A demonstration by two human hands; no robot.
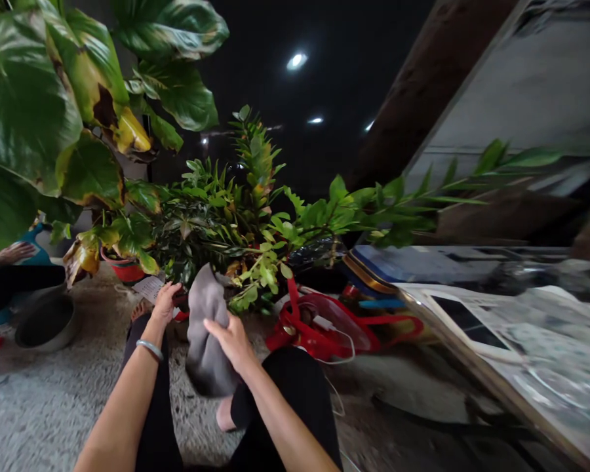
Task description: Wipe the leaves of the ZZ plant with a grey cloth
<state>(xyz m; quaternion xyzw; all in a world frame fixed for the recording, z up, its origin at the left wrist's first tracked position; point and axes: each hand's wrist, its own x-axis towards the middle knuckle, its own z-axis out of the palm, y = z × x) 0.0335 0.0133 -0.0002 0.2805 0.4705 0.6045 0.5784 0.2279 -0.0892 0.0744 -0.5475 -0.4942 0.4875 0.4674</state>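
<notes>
A limp grey cloth (207,328) hangs from my right hand (233,344), whose thumb lies over it while the fingers are mostly behind. To its left, my left hand (165,303), with a pale bangle on the wrist, reaches to the foot of the leafy potted plants (216,210). Its fingers are bent round something dark with a bit of red below, which I cannot make out. A printed paper (149,288) lies just beyond that hand. Low green leaves (265,262) are close beyond the cloth.
Large yellowing leaves (91,170) overhang the left. A red pot (125,267) and grey bowl (46,321) stand there, near another person's hand (12,254). At right are a red bag (319,328) with a white cable, and a table (472,347) bearing a white-framed device (472,321).
</notes>
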